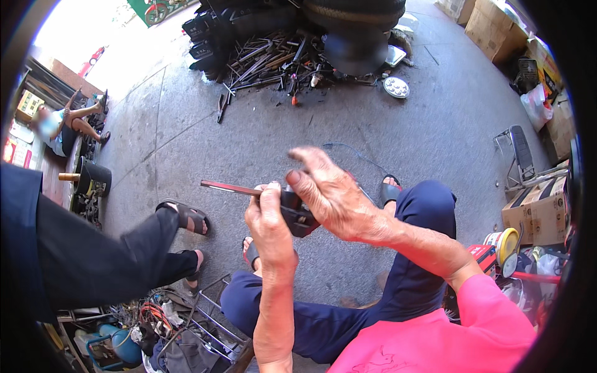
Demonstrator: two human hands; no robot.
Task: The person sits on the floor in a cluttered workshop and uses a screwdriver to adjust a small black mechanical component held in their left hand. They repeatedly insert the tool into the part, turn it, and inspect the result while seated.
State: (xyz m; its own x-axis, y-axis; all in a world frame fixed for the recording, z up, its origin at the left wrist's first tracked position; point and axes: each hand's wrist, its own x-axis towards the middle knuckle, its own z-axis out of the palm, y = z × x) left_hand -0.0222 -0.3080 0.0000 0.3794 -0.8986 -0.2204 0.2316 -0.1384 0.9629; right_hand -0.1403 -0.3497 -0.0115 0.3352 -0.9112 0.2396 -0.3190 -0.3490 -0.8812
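The left hand (268,219) is clenched around a black tool (297,214) held above the person's knees; a thin dark-red strip (229,187) sticks out leftward from it. The right hand (328,189) rests on the tool's top, fingers loosely spread. Beyond, another person's sandalled foot (186,216) stands on the concrete floor (398,137), and a scrap metal pile (273,62) lies farther off.

scrap pile (280,62) ahead | boxes (538,211) right | wire rack (211,323) lower left | tool (292,208), perhaps pliers, between hands, above knees
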